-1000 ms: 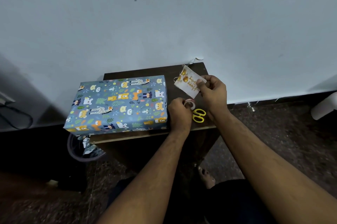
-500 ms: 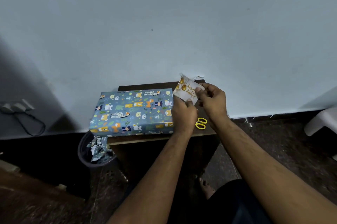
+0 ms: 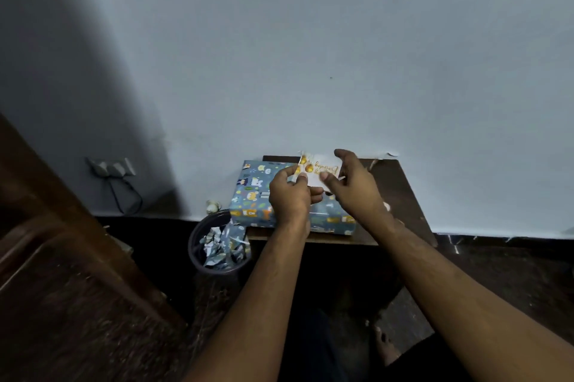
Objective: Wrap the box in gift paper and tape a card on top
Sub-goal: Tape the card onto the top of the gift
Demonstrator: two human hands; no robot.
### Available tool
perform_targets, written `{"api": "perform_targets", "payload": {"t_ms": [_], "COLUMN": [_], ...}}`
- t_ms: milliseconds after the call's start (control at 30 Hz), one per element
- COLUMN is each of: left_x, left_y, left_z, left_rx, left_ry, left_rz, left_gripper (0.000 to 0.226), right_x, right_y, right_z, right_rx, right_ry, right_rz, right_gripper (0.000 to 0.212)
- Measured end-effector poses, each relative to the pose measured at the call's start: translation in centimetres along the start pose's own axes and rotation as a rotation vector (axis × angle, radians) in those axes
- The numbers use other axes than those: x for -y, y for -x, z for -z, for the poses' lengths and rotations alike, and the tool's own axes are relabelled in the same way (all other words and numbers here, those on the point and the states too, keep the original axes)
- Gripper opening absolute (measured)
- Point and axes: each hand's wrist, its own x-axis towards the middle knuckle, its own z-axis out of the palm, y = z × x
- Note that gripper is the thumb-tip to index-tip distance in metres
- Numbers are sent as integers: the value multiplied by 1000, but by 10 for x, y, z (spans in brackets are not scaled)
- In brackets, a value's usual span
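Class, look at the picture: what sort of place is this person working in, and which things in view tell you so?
Probably a room in a home, not a workshop: a small dark wooden table against a plain painted wall, a wall socket with a cord, and a waste bin of paper scraps on the floor.

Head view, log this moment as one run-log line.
stage: positioning card | left hand: pinches card | right hand: pinches card | wrapped box: on table | card: not yet taped

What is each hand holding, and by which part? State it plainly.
Both hands hold the card above the wrapped box. The left hand pinches its lower left edge; the right hand grips its right side, thumb on the lower edge.
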Motion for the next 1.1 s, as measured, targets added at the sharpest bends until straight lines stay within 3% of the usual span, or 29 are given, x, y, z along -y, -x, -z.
{"api": "perform_targets", "payload": {"t_ms": [167,267,400,500,700,800,900,1033,1100], "left_x": [2,1,5,8,12,9,13,24,26], "left_y": [-25,-35,-45,-47,-59,-64,-61,-57,-60], "left_z": [42,55,58,58,60,61,63,70,73], "left_rx": [40,129,89,66,211,149,152,315,323], "left_ry": [-469,-599,-586,-576,-614,-664,-717,-846,-907], "left_rz": [-214,-300,-322,-338,-348,-428,-538,-456,-425], "left_gripper": [32,36,32,28,18,22,42,93,103], "right_x": [11,15,6,-3,-7,-7,-10,-19,-20], "right_y": [-3,-12,-16,-13,-13,-12,-16,-21,-20], "right_z": [-26,-32,-42,-43,-28,-29,-34,-41,-45], "right_rx": [-17,173,256,307,536,446,273,146,100], "right_ry": [131,203,219,136,-8,-108,-217,-210,-262], "right_rz": [126,96,63,5,-108,-166,-239,-274,-317], "right_gripper": [55,47,24,19,18,20,19,18,18]}}
